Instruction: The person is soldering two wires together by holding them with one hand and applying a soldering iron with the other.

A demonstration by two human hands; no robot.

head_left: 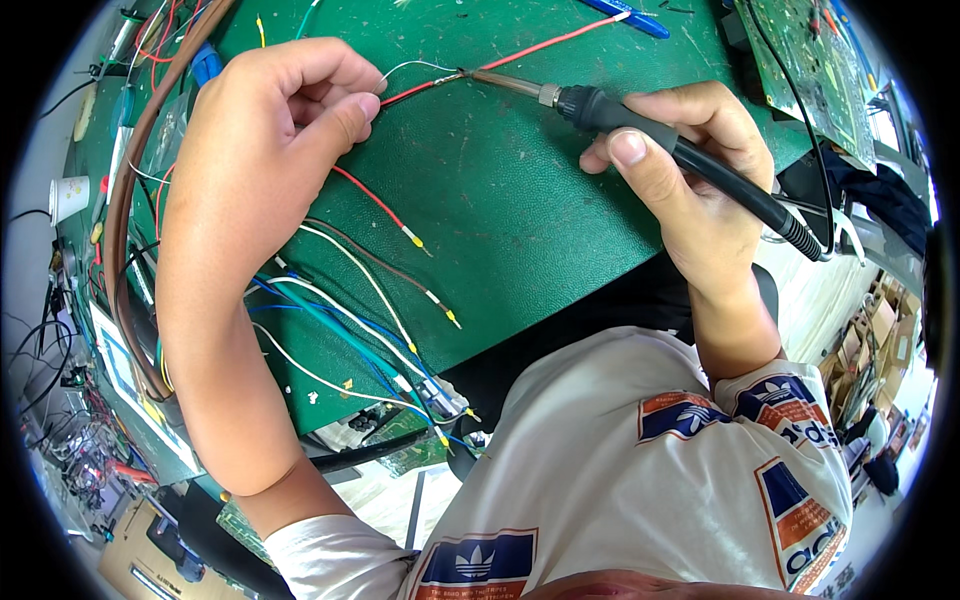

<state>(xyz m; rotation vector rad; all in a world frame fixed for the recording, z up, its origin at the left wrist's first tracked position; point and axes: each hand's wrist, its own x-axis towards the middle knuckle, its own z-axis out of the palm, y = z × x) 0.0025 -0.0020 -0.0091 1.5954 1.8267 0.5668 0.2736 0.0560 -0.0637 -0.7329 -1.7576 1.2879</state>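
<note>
My right hand (705,165) is closed round the black handle of a soldering iron (625,125). The iron's metal tip points left and meets a bare, silvery joint (445,79) in a red wire (545,45). Between the thumb and fingers of my left hand (270,135) is pinched a thin silvery solder wire (418,63), which arcs over to the tip. The red wire runs from beside my left fingertips up to the right; whether those fingers also grip it is hidden. Both hands are above a green mat (540,210).
Loose red, brown, white and blue wires with yellow ends (400,330) fan out below my left wrist. A thick brown cable (125,220) curves along the left. At top right stands a green circuit board (815,85); a blue tool (645,22) lies at the top. A paper cup (70,198) is far left.
</note>
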